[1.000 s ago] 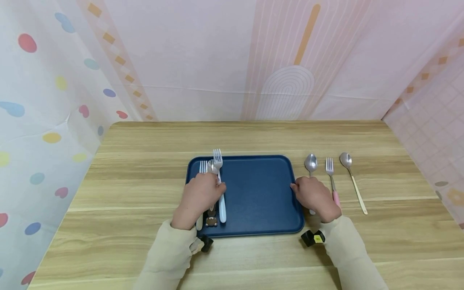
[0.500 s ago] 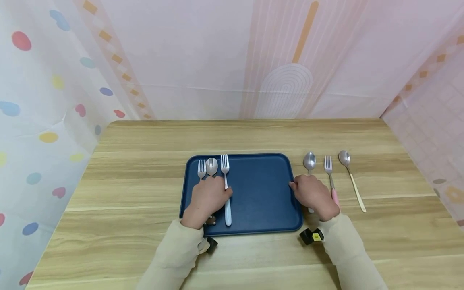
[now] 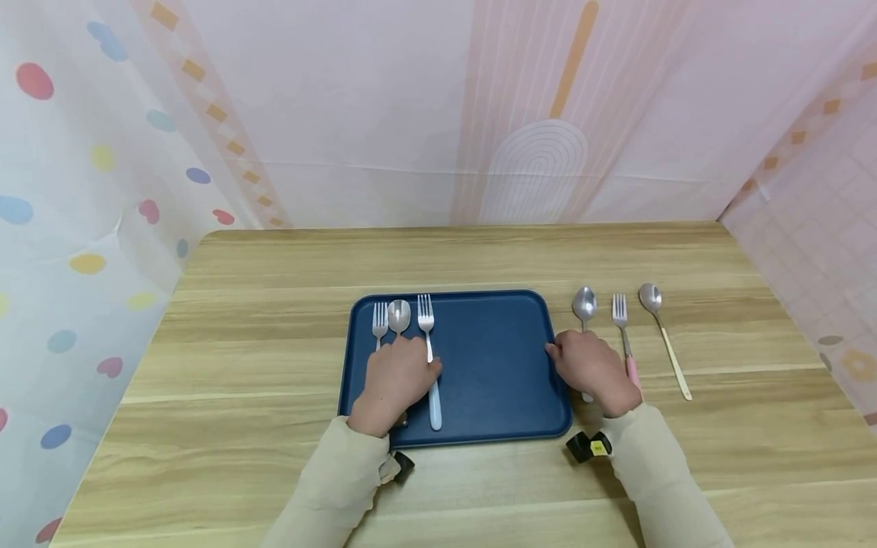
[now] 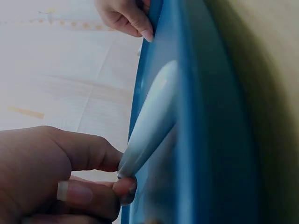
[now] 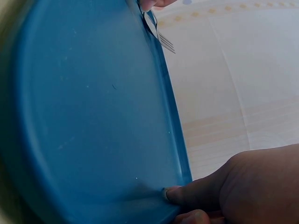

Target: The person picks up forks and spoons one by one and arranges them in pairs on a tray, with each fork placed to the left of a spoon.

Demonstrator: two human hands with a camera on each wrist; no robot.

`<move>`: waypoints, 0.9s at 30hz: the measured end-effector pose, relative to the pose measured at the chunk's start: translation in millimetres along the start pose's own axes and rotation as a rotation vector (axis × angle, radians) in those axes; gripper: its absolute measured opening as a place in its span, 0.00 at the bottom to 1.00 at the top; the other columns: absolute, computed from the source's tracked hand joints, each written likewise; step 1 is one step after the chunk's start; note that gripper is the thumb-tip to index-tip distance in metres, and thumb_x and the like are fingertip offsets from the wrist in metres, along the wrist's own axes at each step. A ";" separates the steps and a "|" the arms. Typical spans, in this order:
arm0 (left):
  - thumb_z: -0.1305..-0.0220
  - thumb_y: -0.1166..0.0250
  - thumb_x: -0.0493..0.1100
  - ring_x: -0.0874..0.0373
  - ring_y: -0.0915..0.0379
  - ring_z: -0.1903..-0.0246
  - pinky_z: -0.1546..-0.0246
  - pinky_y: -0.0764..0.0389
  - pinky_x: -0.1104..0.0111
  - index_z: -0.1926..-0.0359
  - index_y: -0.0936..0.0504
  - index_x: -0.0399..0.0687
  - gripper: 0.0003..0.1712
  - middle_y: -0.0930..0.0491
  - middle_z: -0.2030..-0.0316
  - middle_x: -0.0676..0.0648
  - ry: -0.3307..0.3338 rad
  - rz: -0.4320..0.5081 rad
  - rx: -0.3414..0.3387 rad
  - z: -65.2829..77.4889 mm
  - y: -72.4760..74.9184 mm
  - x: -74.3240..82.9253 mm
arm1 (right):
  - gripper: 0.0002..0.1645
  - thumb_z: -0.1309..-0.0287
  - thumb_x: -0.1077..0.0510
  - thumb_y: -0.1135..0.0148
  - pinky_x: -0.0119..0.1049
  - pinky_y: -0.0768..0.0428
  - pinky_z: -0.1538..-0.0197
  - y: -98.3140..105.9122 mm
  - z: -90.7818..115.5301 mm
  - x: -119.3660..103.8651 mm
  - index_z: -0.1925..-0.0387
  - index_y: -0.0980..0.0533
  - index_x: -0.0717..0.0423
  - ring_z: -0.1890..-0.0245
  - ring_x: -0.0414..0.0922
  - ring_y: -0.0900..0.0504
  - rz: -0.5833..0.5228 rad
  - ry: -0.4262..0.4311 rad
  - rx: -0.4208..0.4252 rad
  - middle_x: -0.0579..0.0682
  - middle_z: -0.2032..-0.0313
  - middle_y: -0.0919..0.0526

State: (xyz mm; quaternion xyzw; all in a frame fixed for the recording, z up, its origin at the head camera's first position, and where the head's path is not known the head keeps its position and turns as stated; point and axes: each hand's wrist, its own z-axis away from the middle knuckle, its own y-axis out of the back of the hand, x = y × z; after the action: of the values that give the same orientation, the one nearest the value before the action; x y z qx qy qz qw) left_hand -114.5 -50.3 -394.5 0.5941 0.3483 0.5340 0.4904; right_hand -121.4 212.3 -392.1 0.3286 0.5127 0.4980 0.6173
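My left hand is over the left part of a dark blue tray. Its thumb and finger pinch a fork with a light blue handle; the tines point to the tray's far side. Left of this fork lie a spoon and another fork, their handles mostly covered by the hand. My right hand grips the tray's right rim, its thumb on the inner side.
Right of the tray, on the wooden table, lie a spoon partly under my right hand, a pink-handled fork and a spoon with a cream handle. A patterned cloth hangs behind the table.
My left hand has moved right and slightly nearer with the blue-handled fork. The fork's tines have come inside the far rim, apart from the spoon. My right hand keeps its grip.
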 end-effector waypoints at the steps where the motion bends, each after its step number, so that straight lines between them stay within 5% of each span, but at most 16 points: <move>1: 0.42 0.42 0.46 0.54 0.38 0.90 0.92 0.39 0.66 0.90 0.33 0.48 0.21 0.38 0.91 0.50 -0.002 -0.010 0.004 -0.1 -0.9 0.9 | 0.17 0.35 0.53 0.52 0.37 0.31 0.80 0.1 0.1 0.2 0.76 0.25 0.55 0.83 0.45 0.30 0.000 -0.001 0.000 0.51 0.84 0.30; 17: 0.44 0.41 0.43 0.57 0.41 0.93 0.95 0.40 0.68 0.94 0.36 0.50 0.24 0.40 0.93 0.51 -0.066 -0.030 0.066 3.2 -10.4 10.5 | 0.16 0.35 0.53 0.53 0.37 0.31 0.80 -0.3 2.0 1.7 0.72 0.23 0.56 0.83 0.45 0.30 -0.003 -0.004 0.002 0.51 0.84 0.30; 27: 0.42 0.41 0.45 0.56 0.40 0.92 0.94 0.38 0.67 0.93 0.34 0.50 0.24 0.37 0.93 0.50 -0.045 -0.048 0.056 1.2 -12.4 11.2 | 0.16 0.35 0.53 0.52 0.36 0.31 0.80 -0.1 2.2 1.5 0.70 0.23 0.57 0.82 0.45 0.30 -0.002 -0.004 0.001 0.51 0.84 0.30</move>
State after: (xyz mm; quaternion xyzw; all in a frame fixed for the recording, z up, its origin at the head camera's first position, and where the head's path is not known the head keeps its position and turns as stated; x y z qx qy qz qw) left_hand -109.8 -36.6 -402.9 0.6108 0.3661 0.4987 0.4942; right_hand -119.3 213.9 -392.1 0.3293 0.5119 0.4966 0.6188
